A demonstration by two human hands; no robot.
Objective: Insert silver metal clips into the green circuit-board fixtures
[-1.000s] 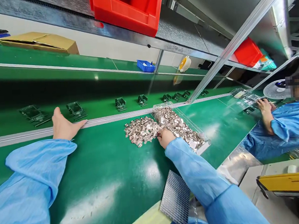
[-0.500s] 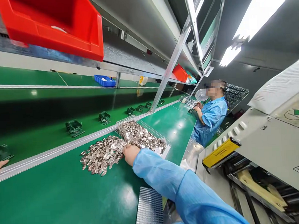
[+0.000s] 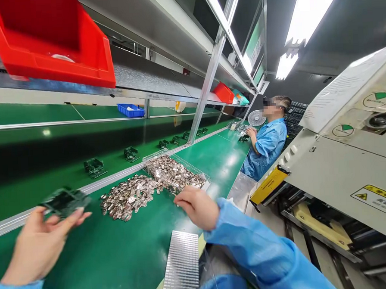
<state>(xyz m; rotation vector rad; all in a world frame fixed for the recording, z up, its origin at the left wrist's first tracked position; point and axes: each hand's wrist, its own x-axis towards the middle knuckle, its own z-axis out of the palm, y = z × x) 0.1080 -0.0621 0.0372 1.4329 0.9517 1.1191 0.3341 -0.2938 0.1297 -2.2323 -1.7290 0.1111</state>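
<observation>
My left hand (image 3: 44, 243) is closed on a dark green assembly (image 3: 65, 202), blurred by motion and held just above the workbench. Thumb and fingers grip its near edge. My right hand (image 3: 199, 206) is in a pinch close to the front of a clear tray (image 3: 207, 183). Whatever sits between those fingertips is too small to make out. Small silvery metal pieces (image 3: 173, 169) fill the tray, and a loose heap of the same pieces (image 3: 127, 197) lies left of it. Below my right hand is a ridged silver block (image 3: 180, 263) at the bench edge.
Several similar dark green assemblies (image 3: 95, 167) stand in a row behind the metal rail (image 3: 117, 173). A red bin (image 3: 59, 65) sits on the shelf overhead. Farther along the green bench (image 3: 219, 156) a co-worker (image 3: 265, 140) in blue works. A machine (image 3: 352, 166) stands at right.
My left hand has come in from the left edge, lifting a green assembly over the bench. My right hand has drawn back from the metal pieces toward me. The view has shifted slightly.
</observation>
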